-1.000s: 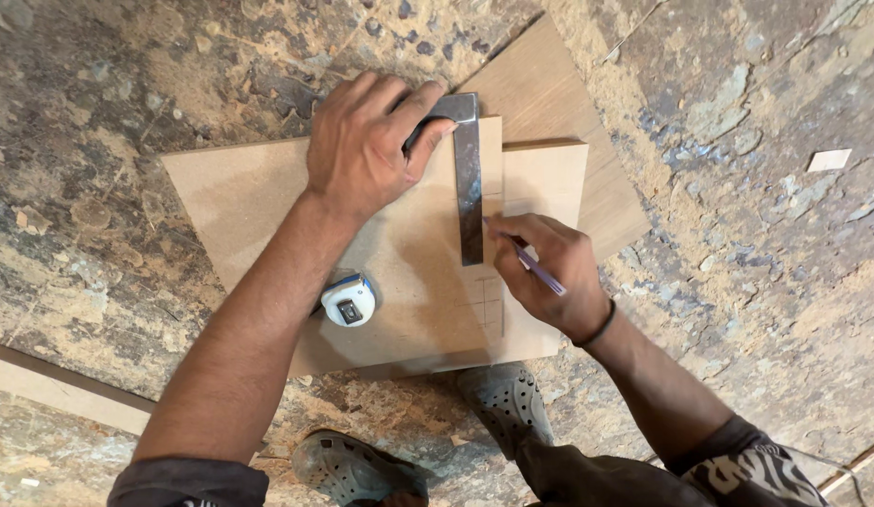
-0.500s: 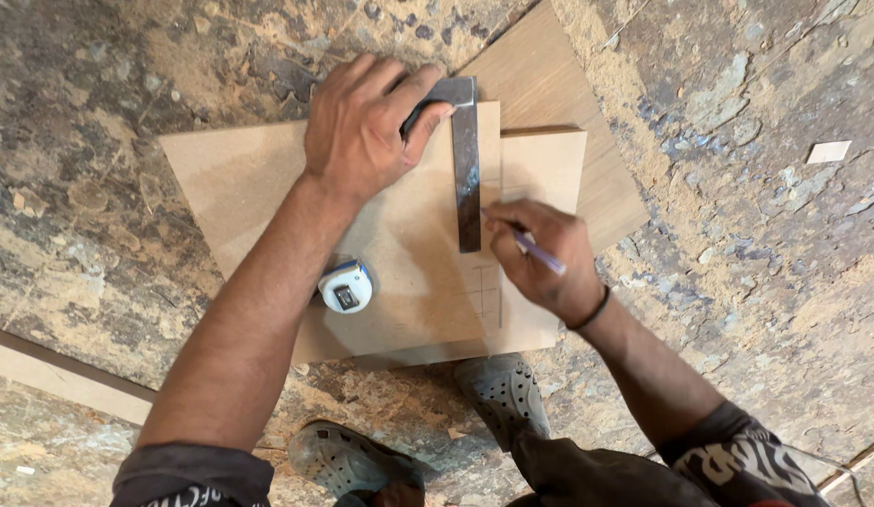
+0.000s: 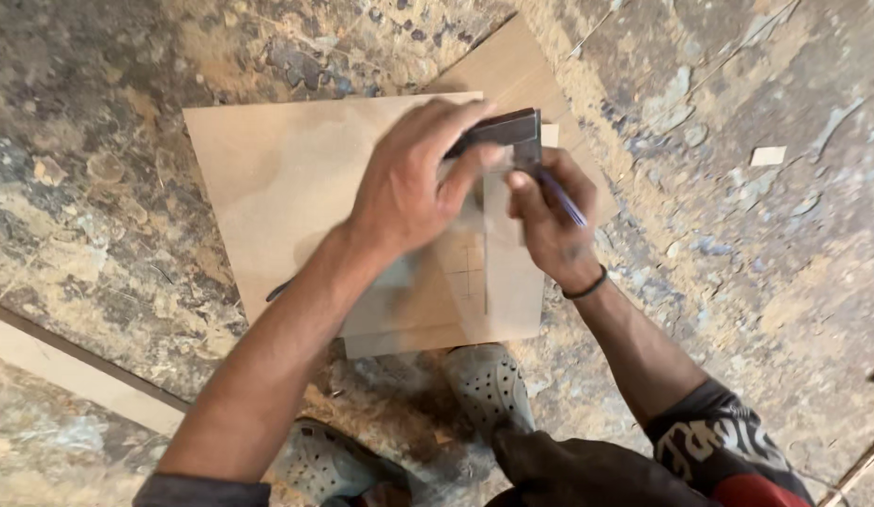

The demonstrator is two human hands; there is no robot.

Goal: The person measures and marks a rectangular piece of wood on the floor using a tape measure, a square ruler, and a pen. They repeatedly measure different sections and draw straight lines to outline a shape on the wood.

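Two bare hands work over a stack of thin wooden boards [image 3: 296, 178] lying on a rough, stained floor [image 3: 108, 113].

Left hand [image 3: 409, 188]: palm down on the top board, fingers spread and pressing the dark metal stock of a try square [image 3: 507, 131] near the board's far right corner. Hand is flat and pressing rather than curled; thumb runs along the near side of the stock.

Right hand [image 3: 550, 221]: closed around a blue pen [image 3: 559, 197], tip meeting the board just below the square's corner, close to the right edge of the top board. A dark band sits on that wrist.

Square: only the stock and the corner show; the blade is mostly hidden under the hands, so I cannot tell how far it runs.

Boards: the large pale sheet spreads to the left; a narrower piece [image 3: 498, 282] lies over its right part, with faint pencil lines crossing near its middle. Another board pokes out at an angle beyond the far right corner.

Near edge of the stack: two grey perforated clogs [image 3: 489, 385], one touching the board's near edge, the other further left. A pale wood strip [image 3: 71, 371] lies on the floor at lower left, well apart from the boards. A small pale scrap [image 3: 767, 155] lies on the floor at right.
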